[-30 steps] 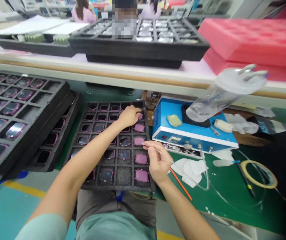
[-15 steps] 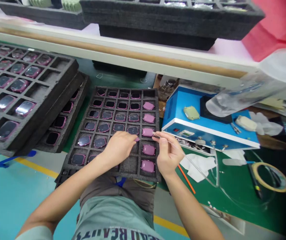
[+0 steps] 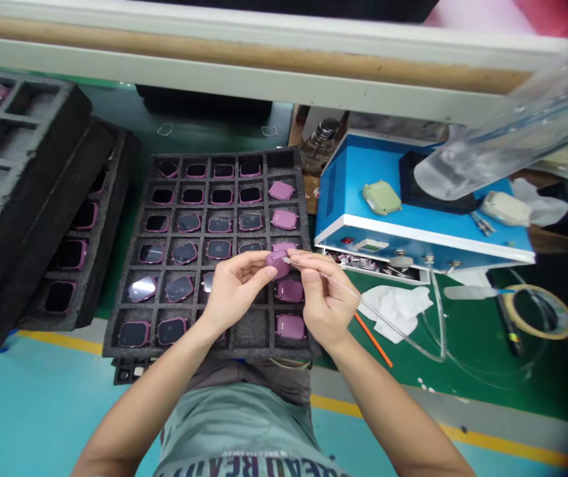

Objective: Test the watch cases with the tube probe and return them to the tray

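A black foam tray with a grid of cells rests on my lap, holding several pink watch cases, most face up and those in the right column face down. My left hand pinches one pink watch case just above the tray's right column. My right hand is closed on a thin needle-tipped tool with a clear tube trailing right. The tool's tip touches the held case.
A blue machine stands right of the tray, with a green case on top. White wipes, an orange stick and a tape roll lie on the green bench. Stacked black trays sit left. A shelf edge runs overhead.
My left hand came back from the tray's far right corner and lifted a pink case from the right column. My right hand brought the tool tip onto it. The view tilted down.
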Demonstrator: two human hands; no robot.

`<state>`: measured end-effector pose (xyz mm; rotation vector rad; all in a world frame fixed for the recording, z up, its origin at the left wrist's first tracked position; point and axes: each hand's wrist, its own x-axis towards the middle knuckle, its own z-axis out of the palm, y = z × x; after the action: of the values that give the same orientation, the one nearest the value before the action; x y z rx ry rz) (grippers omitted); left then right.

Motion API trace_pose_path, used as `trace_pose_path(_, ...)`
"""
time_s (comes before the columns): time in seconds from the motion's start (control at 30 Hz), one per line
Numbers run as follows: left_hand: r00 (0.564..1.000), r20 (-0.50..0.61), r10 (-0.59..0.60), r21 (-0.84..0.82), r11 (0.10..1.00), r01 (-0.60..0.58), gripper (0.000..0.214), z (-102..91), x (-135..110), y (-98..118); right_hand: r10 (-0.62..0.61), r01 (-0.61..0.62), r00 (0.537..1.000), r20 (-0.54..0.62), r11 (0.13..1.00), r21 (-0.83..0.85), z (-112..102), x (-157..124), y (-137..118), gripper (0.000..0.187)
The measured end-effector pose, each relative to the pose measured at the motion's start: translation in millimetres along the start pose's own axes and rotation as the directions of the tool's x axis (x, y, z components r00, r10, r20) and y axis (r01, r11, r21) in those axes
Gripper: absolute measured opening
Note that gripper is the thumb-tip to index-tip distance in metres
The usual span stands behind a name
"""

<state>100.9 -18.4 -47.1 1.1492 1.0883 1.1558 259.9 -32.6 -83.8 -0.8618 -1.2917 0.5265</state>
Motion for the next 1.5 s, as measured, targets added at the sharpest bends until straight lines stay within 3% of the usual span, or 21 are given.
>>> trace_pose_path(1.0, 1.0, -0.019, 0.016, 0.074, 0.997, -0.015, 0.024, -0.6, -3, 0, 0.011, -0.011, 1.0, 0.021, 1.0, -0.02, 0, 0, 0, 0.016)
trace_pose_path(1.5, 0.999, -0.035, 0.034, 0.168, 0.985, -0.028, 0.035, -4.3, 2, 5, -0.036, 0.037, 0.999, 0.037, 0.999, -0.014, 4, 11, -2, 0.018)
